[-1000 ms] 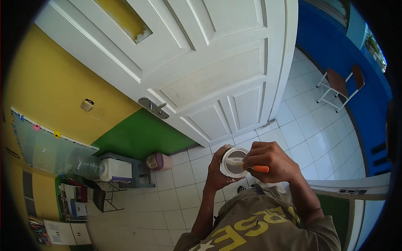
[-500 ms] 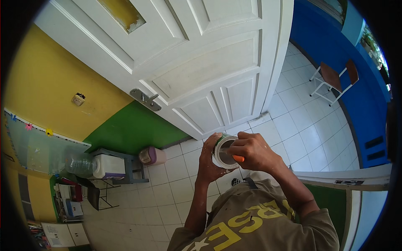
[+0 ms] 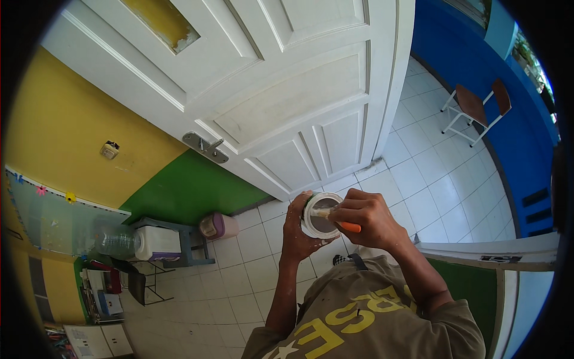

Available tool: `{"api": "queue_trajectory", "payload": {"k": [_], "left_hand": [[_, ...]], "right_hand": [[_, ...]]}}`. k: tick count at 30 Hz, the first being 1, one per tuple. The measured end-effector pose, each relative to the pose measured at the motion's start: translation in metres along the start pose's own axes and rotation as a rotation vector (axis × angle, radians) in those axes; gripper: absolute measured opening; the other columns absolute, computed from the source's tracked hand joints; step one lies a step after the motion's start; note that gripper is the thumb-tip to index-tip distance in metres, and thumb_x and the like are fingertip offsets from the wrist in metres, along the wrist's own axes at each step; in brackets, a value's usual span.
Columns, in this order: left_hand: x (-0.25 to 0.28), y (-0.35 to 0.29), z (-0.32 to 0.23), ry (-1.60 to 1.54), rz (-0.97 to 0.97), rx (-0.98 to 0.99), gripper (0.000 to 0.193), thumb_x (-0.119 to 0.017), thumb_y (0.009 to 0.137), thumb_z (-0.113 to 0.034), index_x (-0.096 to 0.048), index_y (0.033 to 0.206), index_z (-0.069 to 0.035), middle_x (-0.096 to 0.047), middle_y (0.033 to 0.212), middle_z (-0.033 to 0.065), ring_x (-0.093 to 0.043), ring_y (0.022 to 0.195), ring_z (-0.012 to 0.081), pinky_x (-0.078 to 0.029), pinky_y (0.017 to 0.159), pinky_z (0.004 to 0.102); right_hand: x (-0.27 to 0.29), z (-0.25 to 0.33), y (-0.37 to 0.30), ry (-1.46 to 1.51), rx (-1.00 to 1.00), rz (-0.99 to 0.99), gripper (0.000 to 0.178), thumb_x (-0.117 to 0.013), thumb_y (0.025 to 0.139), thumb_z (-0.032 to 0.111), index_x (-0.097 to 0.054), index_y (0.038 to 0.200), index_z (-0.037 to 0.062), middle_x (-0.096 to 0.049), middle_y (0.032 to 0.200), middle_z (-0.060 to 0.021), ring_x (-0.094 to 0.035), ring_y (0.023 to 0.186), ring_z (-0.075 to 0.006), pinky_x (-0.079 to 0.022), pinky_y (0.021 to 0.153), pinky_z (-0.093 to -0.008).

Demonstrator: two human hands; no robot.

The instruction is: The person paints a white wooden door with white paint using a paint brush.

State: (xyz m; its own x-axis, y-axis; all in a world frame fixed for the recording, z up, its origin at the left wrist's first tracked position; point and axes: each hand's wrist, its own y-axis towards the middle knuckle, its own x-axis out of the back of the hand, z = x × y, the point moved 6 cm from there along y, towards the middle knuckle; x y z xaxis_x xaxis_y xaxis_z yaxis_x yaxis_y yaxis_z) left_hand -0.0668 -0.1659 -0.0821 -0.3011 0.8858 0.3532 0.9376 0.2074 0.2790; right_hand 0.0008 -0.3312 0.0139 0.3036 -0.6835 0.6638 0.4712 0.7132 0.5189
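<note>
My left hand (image 3: 294, 224) is wrapped round the side of a paint can (image 3: 307, 220), which has a pale rim and a bit of green on its outside. The can's mouth faces up toward me, and its inside looks greyish. In my right hand (image 3: 369, 219) is a paintbrush (image 3: 350, 227) with an orange handle. The brush's pale bristle end lies over the can's mouth; whether it touches the inside wall I cannot tell. White specks dot my left hand and forearm. Beyond my hands stands a white panelled door (image 3: 287, 113) with a metal lever handle (image 3: 205, 146).
A purple and beige bin (image 3: 219, 226) stands by the green and yellow wall. Left of it, a large clear bottle (image 3: 116, 240) sits on a white dispenser on a grey stool (image 3: 194, 242). A brown chair (image 3: 472, 106) stands by the blue wall. White tiles (image 3: 248, 251) cover the floor.
The brush has shifted in the can's mouth, and its pale bristle end now shows more clearly. The can's opening is turned a little more toward me. The view has shifted slightly.
</note>
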Motion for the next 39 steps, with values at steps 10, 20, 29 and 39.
{"api": "queue_trajectory", "payload": {"k": [10,20,29,39], "left_hand": [[-0.015,0.011,0.008,0.155,0.067,-0.082,0.112,-0.104,0.052,-0.03,-0.049,0.147,-0.011,-0.055,0.145,0.015,-0.052,0.138,0.0353,-0.049,0.113,0.0485],[-0.021,0.023,0.008,0.182,-0.017,-0.063,0.115,-0.105,0.054,-0.029,-0.044,0.149,-0.011,-0.054,0.142,0.0147,-0.059,0.129,0.0316,-0.054,0.109,0.0462],[-0.015,0.02,0.017,0.21,-0.062,-0.029,0.11,-0.104,0.056,-0.027,-0.045,0.148,-0.01,-0.056,0.138,0.0144,-0.06,0.127,0.0307,-0.054,0.108,0.0442],[0.008,0.017,0.026,0.21,-0.099,-0.018,0.107,-0.104,0.058,-0.024,-0.046,0.146,-0.006,-0.059,0.136,0.0126,-0.063,0.124,0.0263,-0.054,0.108,0.0411]], "right_hand": [[0.035,-0.016,0.002,0.223,-0.136,0.108,0.021,-0.081,0.07,-0.003,-0.078,0.089,0.0049,-0.077,0.085,-0.0111,-0.074,0.076,-0.0295,-0.06,0.072,-0.0387],[0.036,-0.069,-0.035,0.711,-0.8,-0.36,0.021,-0.084,0.074,0.0,-0.074,0.091,-0.0087,-0.074,0.081,-0.0168,-0.074,0.071,-0.0213,-0.063,0.067,-0.0311],[0.023,-0.088,-0.058,0.993,-0.944,-0.7,0.019,-0.077,0.07,-0.006,-0.066,0.086,-0.0088,-0.069,0.077,-0.0187,-0.073,0.064,-0.0285,-0.065,0.06,-0.0383],[-0.028,-0.093,-0.06,1.147,-1.002,-0.731,0.019,-0.073,0.079,-0.004,-0.065,0.095,-0.0092,-0.07,0.084,-0.0197,-0.074,0.073,-0.029,-0.065,0.067,-0.0385]]}}
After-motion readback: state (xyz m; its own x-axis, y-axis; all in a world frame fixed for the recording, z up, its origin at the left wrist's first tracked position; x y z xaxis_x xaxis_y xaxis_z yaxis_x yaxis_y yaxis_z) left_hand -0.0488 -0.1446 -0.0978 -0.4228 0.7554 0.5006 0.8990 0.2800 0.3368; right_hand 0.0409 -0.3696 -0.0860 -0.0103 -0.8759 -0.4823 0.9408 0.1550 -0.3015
